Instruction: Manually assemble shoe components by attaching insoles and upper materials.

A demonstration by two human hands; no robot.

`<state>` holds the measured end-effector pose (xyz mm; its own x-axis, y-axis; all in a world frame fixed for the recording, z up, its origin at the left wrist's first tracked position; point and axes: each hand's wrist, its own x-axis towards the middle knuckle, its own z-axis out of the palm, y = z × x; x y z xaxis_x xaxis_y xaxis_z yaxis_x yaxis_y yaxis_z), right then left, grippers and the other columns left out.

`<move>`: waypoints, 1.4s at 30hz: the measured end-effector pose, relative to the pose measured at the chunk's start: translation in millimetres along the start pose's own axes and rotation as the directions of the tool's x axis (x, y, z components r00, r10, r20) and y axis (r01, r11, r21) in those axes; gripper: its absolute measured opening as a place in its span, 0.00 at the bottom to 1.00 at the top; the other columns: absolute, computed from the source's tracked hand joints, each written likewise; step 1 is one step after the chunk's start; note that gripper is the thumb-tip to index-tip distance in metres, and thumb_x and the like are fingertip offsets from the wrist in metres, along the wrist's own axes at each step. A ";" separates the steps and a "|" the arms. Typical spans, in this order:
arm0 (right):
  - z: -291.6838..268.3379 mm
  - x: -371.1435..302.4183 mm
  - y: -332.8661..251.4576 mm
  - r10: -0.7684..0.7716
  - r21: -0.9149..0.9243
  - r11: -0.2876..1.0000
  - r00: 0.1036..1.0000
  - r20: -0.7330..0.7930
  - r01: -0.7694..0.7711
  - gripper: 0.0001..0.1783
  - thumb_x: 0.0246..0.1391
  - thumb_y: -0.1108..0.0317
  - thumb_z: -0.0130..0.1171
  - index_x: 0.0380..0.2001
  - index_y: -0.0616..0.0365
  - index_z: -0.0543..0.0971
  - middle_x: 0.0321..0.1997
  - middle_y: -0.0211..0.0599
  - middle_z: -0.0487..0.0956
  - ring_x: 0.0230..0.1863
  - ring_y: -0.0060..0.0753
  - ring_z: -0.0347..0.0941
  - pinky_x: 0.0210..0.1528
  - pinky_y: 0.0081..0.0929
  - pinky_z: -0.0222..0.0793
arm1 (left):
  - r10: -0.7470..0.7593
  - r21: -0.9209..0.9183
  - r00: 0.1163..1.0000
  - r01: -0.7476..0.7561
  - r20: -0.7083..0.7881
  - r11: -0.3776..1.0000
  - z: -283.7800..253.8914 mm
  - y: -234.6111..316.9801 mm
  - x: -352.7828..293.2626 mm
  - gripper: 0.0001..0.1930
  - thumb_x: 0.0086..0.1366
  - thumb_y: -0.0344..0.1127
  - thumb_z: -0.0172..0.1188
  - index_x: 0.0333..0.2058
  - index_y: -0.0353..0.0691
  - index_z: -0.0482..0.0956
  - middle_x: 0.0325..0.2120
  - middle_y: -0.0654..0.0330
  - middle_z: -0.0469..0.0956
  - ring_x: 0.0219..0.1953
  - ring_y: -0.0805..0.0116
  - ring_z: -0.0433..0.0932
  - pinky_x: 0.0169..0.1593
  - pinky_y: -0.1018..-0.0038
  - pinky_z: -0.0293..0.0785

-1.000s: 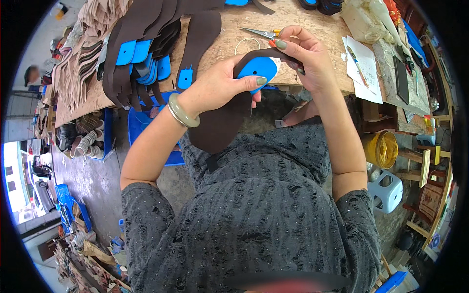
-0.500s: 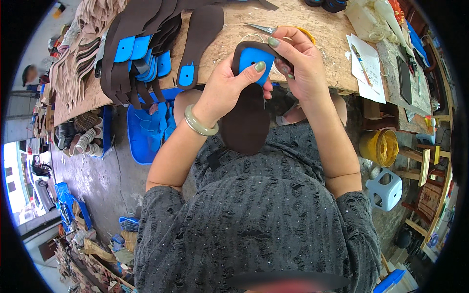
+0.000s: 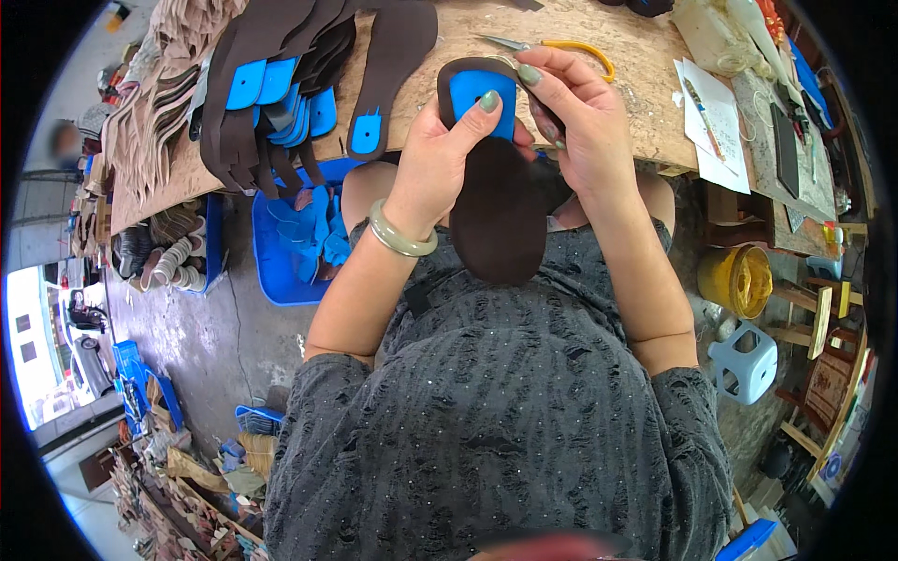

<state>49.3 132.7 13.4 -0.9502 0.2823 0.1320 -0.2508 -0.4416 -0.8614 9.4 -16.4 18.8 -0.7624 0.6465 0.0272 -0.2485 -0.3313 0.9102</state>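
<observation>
My left hand (image 3: 451,140) grips a dark brown insole (image 3: 500,220) with a bright blue patch (image 3: 472,93) at its heel. Its thumb presses on the patch by a small dark hole, and its other fingers are mostly behind. The insole's broad front part hangs toward my lap. At the heel's right edge my right hand (image 3: 585,117) is closed in a pinch; what lies between its fingertips is too small to make out. Scissors with yellow handles (image 3: 599,58) lie on the table just beyond that hand.
Layered brown insoles with blue patches (image 3: 271,84) lie at the table's left, beside a single insole (image 3: 398,65). A blue bin (image 3: 271,276) of blue pieces stands below. Paper with a pen (image 3: 711,140) is at the right; a yellow bucket (image 3: 734,280) and pale stool (image 3: 744,363) stand on the floor.
The view has shifted slightly. My left hand has brought the insole's heel more upright and a little away from the right fingers; more of the scissors' handles shows.
</observation>
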 end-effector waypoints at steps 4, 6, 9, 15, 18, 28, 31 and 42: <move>1.3 -9.5 8.2 -0.034 -0.120 0.992 0.998 -0.059 0.027 0.11 0.55 0.70 0.59 0.41 0.62 0.79 0.27 0.23 0.77 0.21 0.09 0.63 0.24 0.09 0.59 | 0.135 0.044 0.990 -0.134 -0.042 0.990 -2.3 -7.2 1.5 0.15 0.67 0.42 0.53 0.42 0.34 0.72 0.32 0.56 0.78 0.35 0.66 0.78 0.38 0.74 0.76; 3.2 -15.8 10.5 -0.030 -0.133 0.991 0.997 -0.066 0.021 0.11 0.55 0.69 0.60 0.40 0.61 0.80 0.27 0.24 0.78 0.21 0.09 0.64 0.24 0.10 0.59 | 0.055 -0.087 0.985 -0.070 -0.163 0.994 -0.9 -7.0 -1.7 0.13 0.67 0.39 0.54 0.42 0.35 0.73 0.35 0.59 0.78 0.37 0.69 0.78 0.41 0.75 0.75; 4.6 -18.8 15.3 -0.019 -0.121 0.993 0.998 -0.058 0.012 0.10 0.54 0.70 0.61 0.40 0.60 0.81 0.27 0.24 0.78 0.22 0.09 0.66 0.25 0.09 0.59 | 0.131 -0.073 0.979 -0.143 -0.156 0.987 -2.2 -6.9 -2.4 0.13 0.66 0.37 0.55 0.43 0.34 0.72 0.34 0.60 0.78 0.35 0.72 0.77 0.41 0.77 0.76; 5.3 -24.6 23.2 0.064 0.014 0.998 0.995 -0.079 -0.063 0.10 0.53 0.69 0.62 0.39 0.58 0.81 0.27 0.25 0.79 0.22 0.10 0.65 0.23 0.09 0.57 | 0.158 -0.048 0.987 -0.159 -0.030 0.986 -4.7 -6.6 -3.3 0.10 0.67 0.36 0.53 0.41 0.36 0.75 0.35 0.59 0.79 0.37 0.71 0.77 0.42 0.74 0.73; 4.1 -21.3 22.5 0.059 0.017 0.998 0.996 -0.060 -0.058 0.09 0.52 0.69 0.62 0.38 0.58 0.82 0.27 0.25 0.79 0.21 0.10 0.65 0.23 0.08 0.56 | 0.165 -0.024 0.984 -0.166 -0.062 0.986 0.0 -5.5 -2.5 0.11 0.67 0.36 0.52 0.42 0.35 0.74 0.38 0.56 0.79 0.38 0.70 0.78 0.43 0.74 0.74; 8.0 -29.1 15.6 0.079 -0.067 0.994 0.993 -0.086 -0.085 0.09 0.51 0.69 0.63 0.37 0.58 0.83 0.29 0.25 0.80 0.22 0.10 0.65 0.25 0.09 0.59 | 0.143 -0.129 0.986 -0.154 -0.090 0.980 2.7 -4.7 -6.9 0.12 0.68 0.36 0.51 0.43 0.31 0.73 0.40 0.53 0.78 0.40 0.66 0.79 0.43 0.71 0.77; 6.0 -28.8 17.5 0.098 -0.051 0.993 0.992 -0.081 -0.102 0.10 0.51 0.69 0.63 0.37 0.59 0.83 0.29 0.25 0.80 0.22 0.10 0.65 0.25 0.09 0.59 | 0.146 -0.122 0.986 -0.155 -0.075 0.980 0.8 -6.2 -6.2 0.12 0.68 0.35 0.51 0.43 0.32 0.73 0.39 0.54 0.78 0.39 0.66 0.79 0.43 0.71 0.77; 5.7 -27.6 20.7 0.135 -0.001 0.991 0.987 -0.082 -0.136 0.08 0.51 0.70 0.63 0.35 0.61 0.83 0.28 0.26 0.79 0.23 0.12 0.65 0.26 0.10 0.59 | 0.138 0.008 0.984 -0.137 -0.110 0.990 0.3 -2.9 -6.8 0.13 0.68 0.37 0.51 0.42 0.32 0.73 0.38 0.51 0.78 0.37 0.67 0.79 0.40 0.72 0.76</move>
<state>69.3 110.9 -5.3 -0.9569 0.2893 -0.0266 -0.1195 -0.4752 -0.8717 15.5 -19.6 16.1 -0.8503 0.5154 0.1066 -0.1363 -0.4114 0.9012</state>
